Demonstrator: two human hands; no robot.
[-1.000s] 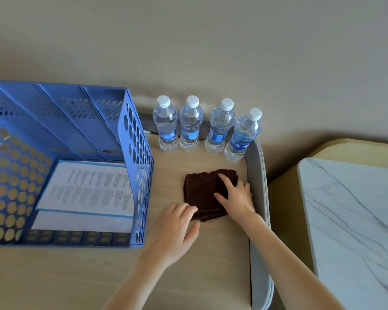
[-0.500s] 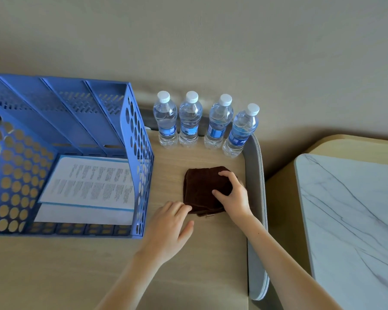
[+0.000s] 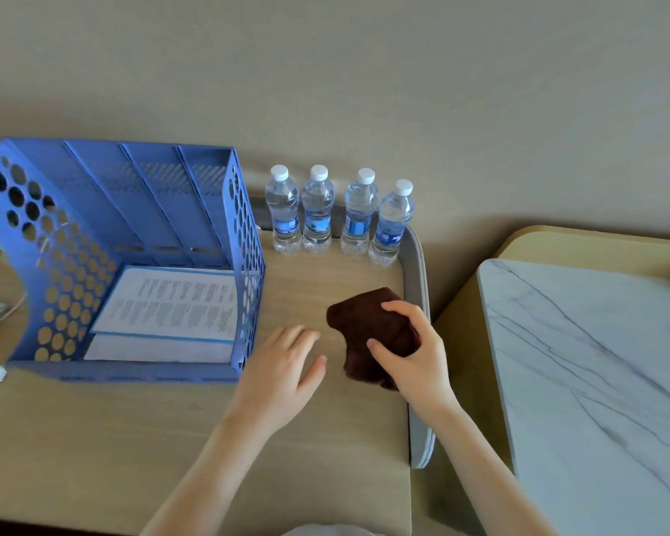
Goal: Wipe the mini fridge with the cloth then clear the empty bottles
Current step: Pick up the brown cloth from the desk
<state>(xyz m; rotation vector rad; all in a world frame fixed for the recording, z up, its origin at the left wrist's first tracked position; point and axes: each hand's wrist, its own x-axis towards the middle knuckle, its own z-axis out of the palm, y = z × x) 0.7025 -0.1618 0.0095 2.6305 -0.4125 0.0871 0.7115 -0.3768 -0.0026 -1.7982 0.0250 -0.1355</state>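
Wooden top (image 3: 325, 439): organizer (image 3: 132, 245), bottles (image 3: 318, 210), cloth (image 3: 364, 326)

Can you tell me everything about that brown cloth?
The cloth is dark brown and looks soft and fuzzy, like a small towel. It is bunched up, no longer neatly folded, on the pale wooden top near its grey right edge. The right hand grips it from above. The left hand lies flat beside it, not touching.

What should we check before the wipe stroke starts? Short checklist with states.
1. Right hand gripping the dark brown folded cloth: ok.
2. Left hand free, flat on the light wood top: ok.
3. Four clear capped water bottles upright at the back, apart from the cloth: ok.
4. Bottles empty: not ok, they look full.
5. Blue perforated plastic file rack off the wiping path: ok.
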